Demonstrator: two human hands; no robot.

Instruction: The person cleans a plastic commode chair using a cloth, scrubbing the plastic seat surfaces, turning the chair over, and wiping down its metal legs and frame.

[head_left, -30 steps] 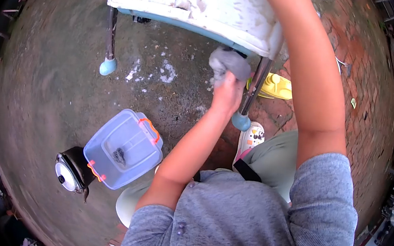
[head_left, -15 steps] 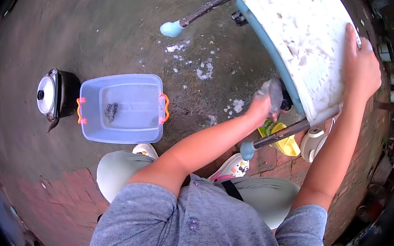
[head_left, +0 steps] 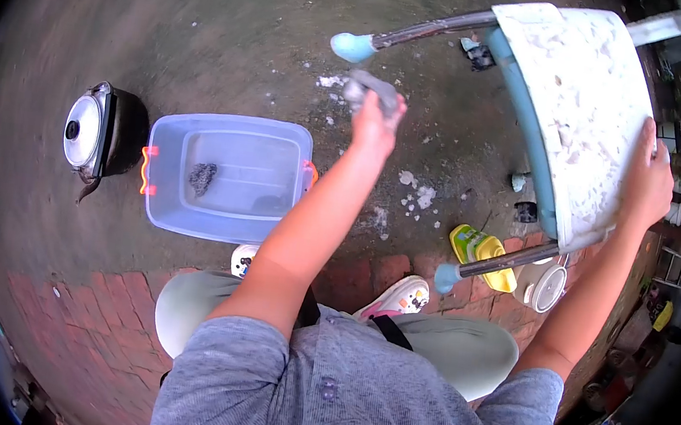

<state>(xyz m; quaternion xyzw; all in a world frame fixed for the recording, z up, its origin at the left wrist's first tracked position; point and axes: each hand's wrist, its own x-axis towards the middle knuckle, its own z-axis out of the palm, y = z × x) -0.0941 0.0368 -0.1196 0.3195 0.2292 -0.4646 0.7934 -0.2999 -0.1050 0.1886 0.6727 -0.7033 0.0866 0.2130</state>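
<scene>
Above the wet ground, my left hand [head_left: 377, 131] is closed round a crumpled grey cloth [head_left: 371, 90], slightly blurred. My right hand [head_left: 650, 182] grips the right edge of a small white-topped table [head_left: 591, 115], thumb on the top and fingers partly hidden. The table is tilted, its top smeared with white foam or residue. It has a light blue rim and dark metal legs with light blue feet. The cloth is left of the table, apart from it.
A clear plastic tub [head_left: 230, 221] with orange handles holds a dark scourer [head_left: 201, 178]. Left of it is a blackened kettle [head_left: 124, 133]. A yellow bottle [head_left: 487, 253] and a round whitish container [head_left: 546, 286] stand near the lower table leg. Foam spots dot the ground.
The table has swung to the right and tilted, with my right hand now in view on its edge. My left hand has moved from beneath the table to the left with the cloth.
</scene>
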